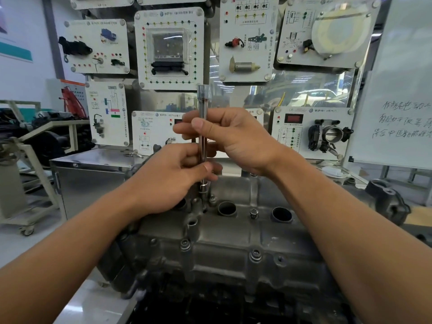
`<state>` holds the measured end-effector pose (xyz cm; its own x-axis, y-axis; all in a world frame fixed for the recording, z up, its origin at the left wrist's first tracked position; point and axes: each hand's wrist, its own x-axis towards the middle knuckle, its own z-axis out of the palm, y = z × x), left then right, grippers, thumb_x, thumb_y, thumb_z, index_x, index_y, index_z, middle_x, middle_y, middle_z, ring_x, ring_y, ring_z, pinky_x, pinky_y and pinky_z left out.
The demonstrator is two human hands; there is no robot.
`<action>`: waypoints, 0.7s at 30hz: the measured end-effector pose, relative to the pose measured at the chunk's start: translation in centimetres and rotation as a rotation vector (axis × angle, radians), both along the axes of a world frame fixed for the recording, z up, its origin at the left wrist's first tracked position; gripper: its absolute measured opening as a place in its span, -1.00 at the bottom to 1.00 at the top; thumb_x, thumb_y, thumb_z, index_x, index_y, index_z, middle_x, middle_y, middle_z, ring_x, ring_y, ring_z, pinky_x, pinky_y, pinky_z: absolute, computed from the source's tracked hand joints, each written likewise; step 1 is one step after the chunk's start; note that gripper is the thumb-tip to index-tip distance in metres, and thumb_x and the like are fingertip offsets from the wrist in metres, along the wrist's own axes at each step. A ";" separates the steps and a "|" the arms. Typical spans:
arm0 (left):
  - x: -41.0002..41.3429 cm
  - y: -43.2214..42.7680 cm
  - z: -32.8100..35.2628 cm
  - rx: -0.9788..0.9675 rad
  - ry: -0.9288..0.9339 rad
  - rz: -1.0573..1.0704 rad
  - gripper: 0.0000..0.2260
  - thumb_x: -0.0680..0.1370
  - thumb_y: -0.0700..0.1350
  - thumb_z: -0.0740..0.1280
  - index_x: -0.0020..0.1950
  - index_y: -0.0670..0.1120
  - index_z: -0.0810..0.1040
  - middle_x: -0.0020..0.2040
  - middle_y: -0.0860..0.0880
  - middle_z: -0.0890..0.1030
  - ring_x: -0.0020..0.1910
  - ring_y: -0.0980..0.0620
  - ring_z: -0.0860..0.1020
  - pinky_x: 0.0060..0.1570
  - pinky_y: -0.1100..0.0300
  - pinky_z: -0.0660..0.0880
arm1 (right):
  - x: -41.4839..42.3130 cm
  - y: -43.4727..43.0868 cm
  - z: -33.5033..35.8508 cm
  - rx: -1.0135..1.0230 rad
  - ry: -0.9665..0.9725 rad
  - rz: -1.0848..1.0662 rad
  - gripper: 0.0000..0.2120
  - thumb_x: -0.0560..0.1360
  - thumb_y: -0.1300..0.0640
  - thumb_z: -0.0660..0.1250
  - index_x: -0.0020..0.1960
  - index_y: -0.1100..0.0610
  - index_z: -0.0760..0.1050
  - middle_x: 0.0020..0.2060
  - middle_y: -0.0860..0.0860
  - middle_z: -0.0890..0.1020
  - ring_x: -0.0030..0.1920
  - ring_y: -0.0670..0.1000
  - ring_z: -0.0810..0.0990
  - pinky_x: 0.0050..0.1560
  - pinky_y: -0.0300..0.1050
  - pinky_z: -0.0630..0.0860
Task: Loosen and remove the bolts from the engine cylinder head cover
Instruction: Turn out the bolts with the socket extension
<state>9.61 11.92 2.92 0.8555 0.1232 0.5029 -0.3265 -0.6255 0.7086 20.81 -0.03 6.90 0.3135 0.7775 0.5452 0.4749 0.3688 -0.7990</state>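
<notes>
Where the engine cylinder head cover (233, 239) comes nearest, a flanged bolt (185, 244) sits left of middle along its near edge and a second bolt (255, 255) sits to the right of it, both apparently seated. Further back, a third bolt (253, 213) stands between two open spark plug wells (226, 208). Beyond these, toward the cover's far left corner, a socket (203, 189) on a long extension bar (203, 108) stands upright on what is probably another bolt, though the socket hides it. The left hand (173, 181) grips the bar low down, fingers curled round it just above the socket. The right hand (236, 139) pinches it higher up between thumb and fingertips. The bar's top end carries no ratchet, so the step in hand looks like running a loosened bolt out by finger-turning. The next move calls for keeping the bar square and twirling until the thread lets go. The bolt then has to be lifted clear without dropping it into a well. Behind, training panels (168, 47) and a throttle body (329, 134) hang on the stand, with a whiteboard (397, 90) at the right.
</notes>
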 end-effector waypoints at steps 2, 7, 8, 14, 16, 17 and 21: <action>0.0 0.0 0.1 -0.015 -0.023 0.004 -0.82 0.63 -0.25 0.29 0.15 -0.05 0.61 -0.01 0.02 0.73 -0.01 0.08 0.70 0.16 0.07 0.57 | -0.1 0.0 0.1 -0.032 0.021 0.014 -0.84 0.66 0.22 0.23 0.18 0.21 0.53 0.10 0.01 0.69 0.06 -0.09 0.68 -0.09 -0.26 0.58; 0.3 0.1 0.1 0.004 -0.087 0.144 -0.93 0.54 -0.17 0.43 -0.08 -0.17 0.63 -0.23 -0.08 0.73 -0.29 -0.10 0.67 -0.17 0.06 0.64 | 0.0 0.0 0.0 -0.019 -0.016 -0.072 -0.88 0.62 0.20 0.30 0.08 0.19 0.60 0.04 0.08 0.72 0.00 -0.08 0.68 -0.10 -0.25 0.57; 0.3 0.1 0.1 0.030 -0.108 0.180 -0.88 0.51 -0.13 0.46 -0.12 -0.17 0.61 -0.29 -0.08 0.71 -0.33 -0.11 0.65 -0.27 0.10 0.60 | -0.1 0.0 -0.1 0.013 -0.027 -0.103 -0.90 0.58 0.20 0.38 0.06 0.19 0.61 -0.04 0.08 0.73 -0.06 -0.08 0.69 -0.13 -0.26 0.56; 0.4 0.1 -0.2 0.140 -0.206 0.266 -0.75 0.38 0.02 0.55 -0.22 0.02 0.49 -0.40 0.00 0.58 -0.43 0.08 0.54 -0.37 0.21 0.51 | -0.5 0.1 -0.1 0.198 -0.130 -0.275 -0.81 0.36 0.20 0.60 -0.13 0.18 0.61 -0.36 -0.09 0.65 -0.33 -0.17 0.61 -0.36 -0.38 0.47; 0.5 0.3 -0.3 0.170 -0.215 0.285 -0.73 0.38 0.05 0.55 -0.22 -0.02 0.49 -0.40 0.02 0.56 -0.43 0.11 0.51 -0.37 0.21 0.49 | -0.6 0.1 -0.1 0.212 -0.165 -0.307 -0.80 0.36 0.20 0.60 -0.21 0.14 0.57 -0.37 -0.04 0.63 -0.37 -0.14 0.59 -0.39 -0.38 0.45; 0.5 0.3 -0.3 0.168 -0.213 0.292 -0.71 0.38 0.06 0.55 -0.22 -0.05 0.49 -0.39 0.01 0.57 -0.42 0.08 0.53 -0.35 0.16 0.51 | -0.6 0.1 -0.1 0.208 -0.168 -0.309 -0.80 0.37 0.21 0.59 -0.23 0.13 0.56 -0.38 -0.04 0.62 -0.37 -0.14 0.58 -0.38 -0.37 0.45; 0.5 0.1 -0.3 0.061 -0.125 0.171 -0.89 0.56 -0.04 0.40 -0.11 -0.05 0.57 -0.27 0.04 0.71 -0.30 0.15 0.66 -0.20 0.11 0.56 | -0.5 -0.2 0.2 0.121 -0.148 -0.261 -0.89 0.49 0.24 0.48 -0.18 0.15 0.59 -0.31 0.03 0.68 -0.31 -0.13 0.59 -0.32 -0.29 0.49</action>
